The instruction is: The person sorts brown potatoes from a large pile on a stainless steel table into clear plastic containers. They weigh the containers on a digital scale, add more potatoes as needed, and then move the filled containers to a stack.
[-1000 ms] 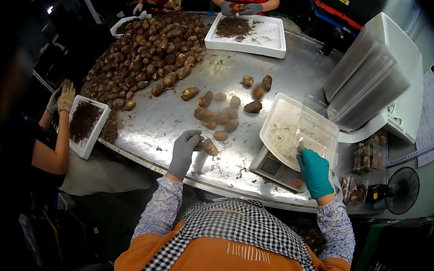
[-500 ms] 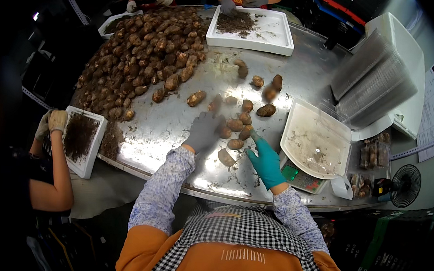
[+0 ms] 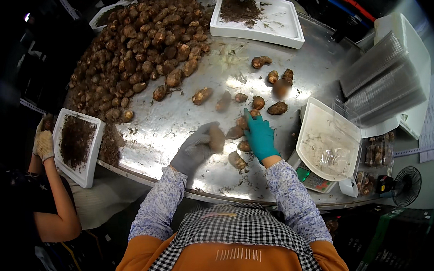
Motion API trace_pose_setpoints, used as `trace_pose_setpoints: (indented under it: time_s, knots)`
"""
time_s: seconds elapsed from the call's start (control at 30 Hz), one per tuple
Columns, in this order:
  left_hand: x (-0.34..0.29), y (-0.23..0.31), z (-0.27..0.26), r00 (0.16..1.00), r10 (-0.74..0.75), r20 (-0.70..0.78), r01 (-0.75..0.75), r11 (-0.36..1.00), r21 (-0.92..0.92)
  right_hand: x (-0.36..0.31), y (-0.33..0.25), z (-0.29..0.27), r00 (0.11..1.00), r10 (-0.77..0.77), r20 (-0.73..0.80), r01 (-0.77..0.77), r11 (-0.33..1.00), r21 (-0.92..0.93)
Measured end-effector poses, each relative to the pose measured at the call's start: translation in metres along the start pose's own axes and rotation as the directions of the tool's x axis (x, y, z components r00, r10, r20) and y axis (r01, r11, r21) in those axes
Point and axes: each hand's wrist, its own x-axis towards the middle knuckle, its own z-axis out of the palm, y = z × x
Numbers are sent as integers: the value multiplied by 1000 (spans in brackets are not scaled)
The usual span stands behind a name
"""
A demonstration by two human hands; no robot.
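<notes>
My left hand (image 3: 194, 148), in a grey glove, is closed around a brown taro corm (image 3: 217, 139) just above the metal table. To its right is my right hand (image 3: 261, 139), in a teal glove, fingers stretched forward and thumb apart. Its fingertips rest at or on a small cluster of taros; a brown taro (image 3: 235, 132) sits by the thumb, and the glove partly hides others. Closer to me lies a paler taro (image 3: 237, 160). Beyond the hands, several loose taros are spread out, among them a dark one (image 3: 277, 108) and a light-ended one (image 3: 202, 96).
A large taro heap (image 3: 143, 53) covers the table's far left. White foam trays with soil stand at the back (image 3: 281, 40) and left (image 3: 94, 148), with co-workers' gloved hands beside them. At right are a white tray on a scale (image 3: 305, 140), stacked clear containers (image 3: 377, 70) and a fan (image 3: 406, 186).
My left hand has drawn back toward me and now grips a taro. My right hand has moved forward over the cluster. The view has shifted slightly.
</notes>
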Motion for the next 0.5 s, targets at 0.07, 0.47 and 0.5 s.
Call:
trace_pose_setpoints:
  time_s: [0.07,0.47,0.5]
  knots:
    - [-2,-1,-3,997,21,-76,-9,987,160,7,12,13,982,166,94,-190,813,550]
    - [41,-29,40,950,275,150,82,-680,728,-19,63,32,928,248,279,-323,157,933]
    - [47,-30,32,968,244,60,135,-707,694,-28,40,-2,910,198,365,-346,-125,930]
